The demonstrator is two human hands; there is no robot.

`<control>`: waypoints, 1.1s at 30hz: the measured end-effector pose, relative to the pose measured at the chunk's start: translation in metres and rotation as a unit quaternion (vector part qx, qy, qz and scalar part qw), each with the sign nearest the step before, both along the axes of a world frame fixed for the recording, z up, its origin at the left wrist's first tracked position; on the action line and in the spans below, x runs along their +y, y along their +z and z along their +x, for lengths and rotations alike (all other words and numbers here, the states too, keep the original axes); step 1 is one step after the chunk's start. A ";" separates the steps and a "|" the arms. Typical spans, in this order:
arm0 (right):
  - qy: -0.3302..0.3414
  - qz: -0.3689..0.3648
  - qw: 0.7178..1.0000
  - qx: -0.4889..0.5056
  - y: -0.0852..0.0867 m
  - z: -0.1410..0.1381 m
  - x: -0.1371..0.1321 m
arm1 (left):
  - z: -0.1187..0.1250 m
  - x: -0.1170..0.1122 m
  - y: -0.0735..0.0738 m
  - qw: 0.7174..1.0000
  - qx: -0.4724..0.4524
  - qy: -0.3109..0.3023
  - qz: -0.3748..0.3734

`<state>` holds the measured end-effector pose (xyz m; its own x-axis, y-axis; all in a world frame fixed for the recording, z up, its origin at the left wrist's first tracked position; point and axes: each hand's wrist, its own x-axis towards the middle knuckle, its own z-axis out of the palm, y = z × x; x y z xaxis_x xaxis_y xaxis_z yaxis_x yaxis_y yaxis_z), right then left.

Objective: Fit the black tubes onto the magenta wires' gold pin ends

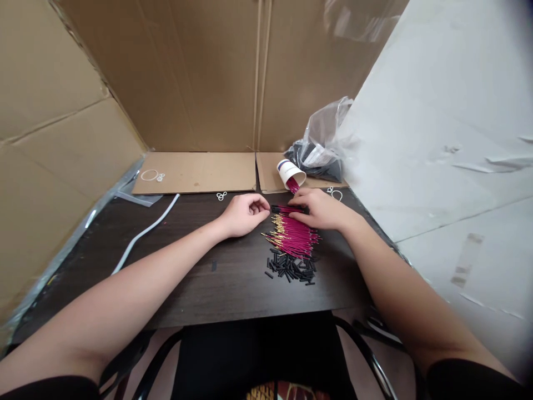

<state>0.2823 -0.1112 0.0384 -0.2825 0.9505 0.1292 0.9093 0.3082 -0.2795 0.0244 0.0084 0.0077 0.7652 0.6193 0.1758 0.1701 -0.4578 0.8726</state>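
Observation:
My left hand (249,214) is curled closed beside the black-tipped ends of a small row of wires. Its thumb and fingertips come together, and whatever lies in them is too small to make out. Across from it, my right hand (317,209) reaches over the same black-tipped wires (280,209), thumb and fingers apart on either side of them. Just below is a pile of dark pink wires (295,233) with gold-coloured ends pointing left. Nearest me lies a loose heap of short black tubes (291,268).
Behind my right hand a white paper cup (288,172) lies on its side with pink wires inside. A clear plastic bag (320,150) of black pieces stands beyond it. A pale tube (145,233) and white rubber bands (221,196) lie leftward. Cardboard walls (200,72) enclose the table.

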 end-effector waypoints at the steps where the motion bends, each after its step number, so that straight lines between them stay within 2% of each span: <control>1: 0.000 0.003 1.000 -0.018 -0.001 -0.002 0.001 | 0.000 0.000 0.001 1.000 0.001 0.000 -0.002; 6: -0.001 0.031 0.995 -0.096 -0.005 -0.013 0.002 | -0.001 0.001 0.000 1.000 0.001 0.000 -0.009; 13: -0.007 0.022 1.000 0.001 -0.006 -0.008 0.001 | -0.001 0.003 -0.003 1.000 0.002 -0.008 0.011; 21: -0.007 0.004 1.000 0.029 0.000 -0.006 -0.002 | -0.004 0.002 -0.006 0.991 0.006 -0.048 0.129; 33: -0.010 -0.028 1.000 0.009 0.001 -0.014 -0.001 | -0.004 0.001 -0.005 0.989 0.021 -0.054 0.135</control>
<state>0.2685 -0.1124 0.0399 -0.2612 0.9619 0.0804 0.9099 0.2732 -0.3122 0.0205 0.0098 0.0032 0.8342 0.4692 0.2898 0.1419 -0.6903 0.7094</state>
